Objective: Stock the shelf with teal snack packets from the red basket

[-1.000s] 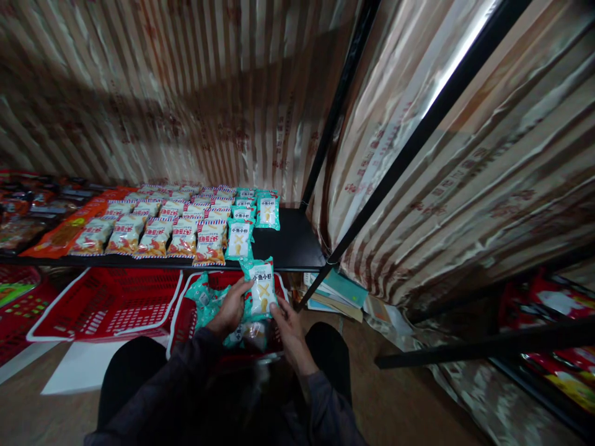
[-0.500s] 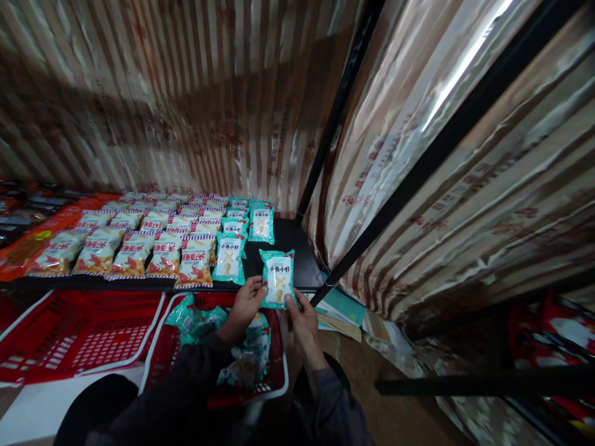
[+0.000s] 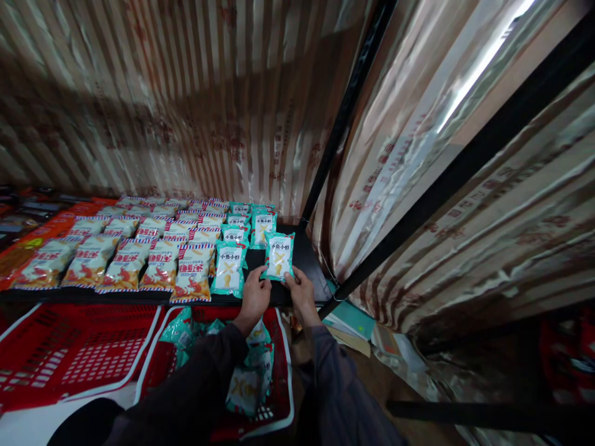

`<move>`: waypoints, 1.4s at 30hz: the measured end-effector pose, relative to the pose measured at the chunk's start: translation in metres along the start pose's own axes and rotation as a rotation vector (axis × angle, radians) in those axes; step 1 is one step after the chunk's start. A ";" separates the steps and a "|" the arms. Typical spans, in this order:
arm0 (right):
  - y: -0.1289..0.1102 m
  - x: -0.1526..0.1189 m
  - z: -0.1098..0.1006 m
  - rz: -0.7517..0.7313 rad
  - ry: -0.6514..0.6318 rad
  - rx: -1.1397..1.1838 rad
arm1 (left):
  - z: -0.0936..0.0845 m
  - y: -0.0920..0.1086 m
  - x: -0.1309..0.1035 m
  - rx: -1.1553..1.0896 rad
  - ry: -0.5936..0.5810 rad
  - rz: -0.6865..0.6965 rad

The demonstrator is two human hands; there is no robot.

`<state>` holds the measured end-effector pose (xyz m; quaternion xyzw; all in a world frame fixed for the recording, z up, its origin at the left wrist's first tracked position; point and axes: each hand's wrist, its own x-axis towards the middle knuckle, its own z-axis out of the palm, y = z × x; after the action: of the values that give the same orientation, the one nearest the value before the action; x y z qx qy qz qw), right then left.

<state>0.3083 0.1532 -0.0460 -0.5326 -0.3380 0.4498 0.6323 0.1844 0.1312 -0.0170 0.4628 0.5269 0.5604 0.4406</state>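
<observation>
Teal packaging is gleaming between your two bare hands as you are holding a single snack bag point(image 3: 279, 256) at the right end of a black shelf point(image 3: 307, 257), its white label facing you. Your left hand point(image 3: 256, 292) is pinching the lower left corner between thumb and fingers, while your right hand point(image 3: 301, 291) is gripping the lower right corner, both hands standing near each other. The angle is leaving unclear whether the bag's underside is touching the shelf. Just behind it, another bag point(image 3: 263, 227) of the same kind is lying partly hidden; to the left, a column of teal bags point(image 3: 229, 267) is running back toward a striped curtain point(image 3: 186, 93). Farther left, white-and-orange packets point(image 3: 192, 269) are lying in rows, with orange packages point(image 3: 44, 234) beyond them. Below your forearms, a white-rimmed red basket point(image 3: 281, 375) is holding a pile of teal packs point(image 3: 244, 390), and a second basket point(image 3: 116, 322), also red, is sitting beside it on your left. A black post point(image 3: 344, 118) is rising at the shelf's back right corner, and papers point(image 3: 353, 319) are lying lower down, near the shelf's right end.
</observation>
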 end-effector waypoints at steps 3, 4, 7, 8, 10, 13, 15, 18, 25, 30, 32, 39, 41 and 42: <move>0.001 0.013 0.012 -0.013 -0.019 -0.004 | 0.004 0.000 0.008 0.065 0.023 0.035; 0.001 0.016 0.016 -0.019 -0.029 -0.007 | 0.005 0.000 0.011 0.072 0.032 0.038; 0.003 0.026 0.027 -0.038 -0.043 -0.025 | 0.006 0.001 0.021 0.101 0.063 0.039; 0.004 0.029 0.030 -0.041 -0.041 -0.030 | 0.006 0.002 0.024 0.118 0.070 0.047; 0.008 0.036 0.035 -0.050 -0.038 -0.044 | 0.006 0.002 0.030 0.158 0.075 0.074; 0.015 0.045 0.040 -0.090 -0.043 -0.107 | 0.007 -0.002 0.035 0.249 0.069 0.121; 0.019 0.050 0.042 -0.121 -0.049 -0.166 | 0.009 -0.007 0.037 0.352 0.064 0.148; 0.023 0.056 0.044 -0.146 -0.065 -0.240 | 0.012 -0.015 0.040 0.515 0.066 0.175; 0.016 0.058 0.051 -0.181 -0.063 -0.469 | 0.016 -0.026 0.047 0.658 0.076 0.211; -0.004 0.047 0.055 -0.257 -0.030 -0.872 | 0.017 -0.033 0.049 0.671 0.082 0.232; -0.010 0.042 0.055 -0.290 -0.012 -1.012 | 0.019 -0.037 0.049 0.667 0.089 0.234; -0.007 0.036 0.054 -0.368 0.028 -1.135 | 0.022 -0.048 0.050 0.677 0.140 0.287; -0.004 0.037 0.052 -0.392 0.023 -1.121 | 0.023 -0.049 0.049 0.701 0.150 0.328; -0.003 0.038 0.052 -0.402 0.020 -1.109 | 0.023 -0.048 0.048 0.715 0.152 0.354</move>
<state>0.2758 0.2073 -0.0342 -0.7134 -0.6111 0.0721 0.3353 0.1985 0.1853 -0.0621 0.6278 0.6317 0.4416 0.1082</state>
